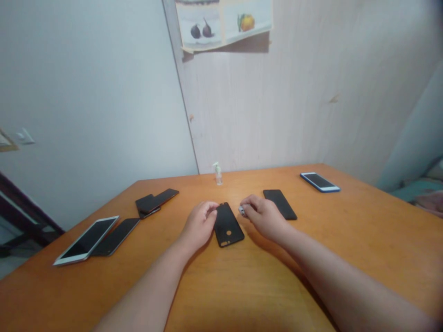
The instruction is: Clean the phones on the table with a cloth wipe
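A black phone case (228, 226) lies on the table in front of me, its round hole and small cutout at the near end. My left hand (200, 223) grips its left edge, thumb and fingers closed at the far left corner. To the right of the case, my right hand (262, 213) pinches a small white wad (241, 210); most of it is hidden by the fingers, and its material is unclear. This hand is apart from the case. Just beyond the right hand lies a black phone (281, 204), flat on the table.
On the wooden table (214, 295), a white tablet (86, 240) overlaps a dark phone (117, 236) at left. Two dark phones (157, 202) are stacked farther back. A clear pump bottle (218, 174) stands near the wall, and a blue-edged white phone (320, 181) lies far right.
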A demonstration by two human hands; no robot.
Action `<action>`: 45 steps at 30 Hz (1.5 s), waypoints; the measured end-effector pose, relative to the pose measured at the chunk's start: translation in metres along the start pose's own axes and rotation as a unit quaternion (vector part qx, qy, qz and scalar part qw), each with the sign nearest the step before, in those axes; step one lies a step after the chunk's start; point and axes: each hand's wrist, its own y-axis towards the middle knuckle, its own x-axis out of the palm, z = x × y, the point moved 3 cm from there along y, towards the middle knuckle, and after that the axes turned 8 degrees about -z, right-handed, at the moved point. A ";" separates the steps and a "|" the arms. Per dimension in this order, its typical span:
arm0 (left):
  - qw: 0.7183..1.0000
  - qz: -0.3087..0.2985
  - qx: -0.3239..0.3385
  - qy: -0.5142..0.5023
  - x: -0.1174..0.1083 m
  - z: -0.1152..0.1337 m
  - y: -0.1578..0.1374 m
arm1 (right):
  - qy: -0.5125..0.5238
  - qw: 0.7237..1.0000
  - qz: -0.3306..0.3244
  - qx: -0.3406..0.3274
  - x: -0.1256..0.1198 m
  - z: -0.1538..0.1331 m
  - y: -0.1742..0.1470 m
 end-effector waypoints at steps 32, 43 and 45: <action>0.944 0.154 -0.157 -0.246 -0.007 -0.016 0.004 | -0.167 0.978 -0.105 0.065 0.029 0.018 -0.006; 0.950 0.106 -0.166 -0.241 -0.006 -0.017 0.001 | -0.151 0.984 -0.089 0.040 0.023 0.024 -0.002; 0.958 0.096 -0.159 -0.220 -0.005 -0.017 0.002 | -0.145 0.984 -0.095 0.038 0.025 0.027 -0.002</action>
